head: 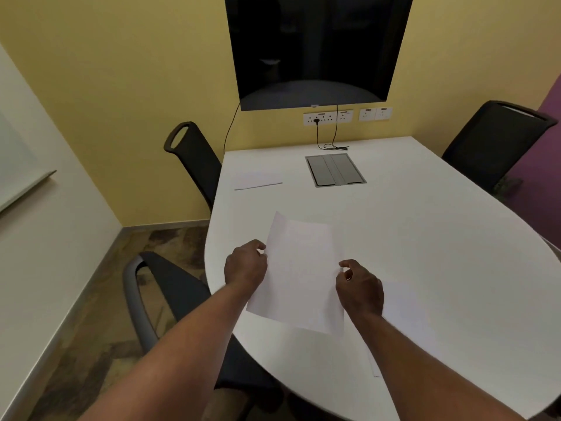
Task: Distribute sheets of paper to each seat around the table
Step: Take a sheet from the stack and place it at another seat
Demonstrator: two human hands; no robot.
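one sheet [258,181] already lies flat on the white table [425,238] in front of the far left chair [194,159], so this seat seems served. both hands hold a second sheet of paper [299,275] just above the table near its left edge: the left hand [246,265] pinches the left edge of it, and the right hand [359,287] pinches the right edge with thumb and fingers. this sheet is slightly curled and its far corner lifts up. it looks meant for the near left chair [164,296], but it is not put down yet. another pale sheet [400,317] seems to lie under the right forearm, though it is faint against the table. the right chair [491,144] has no paper that i can see, so i judge about half of the work is left. the tabletop is smooth, matte and rounded at the near end, with a grey metal cable box [335,170] set in it. the chairs have black mesh backs with curved frames.
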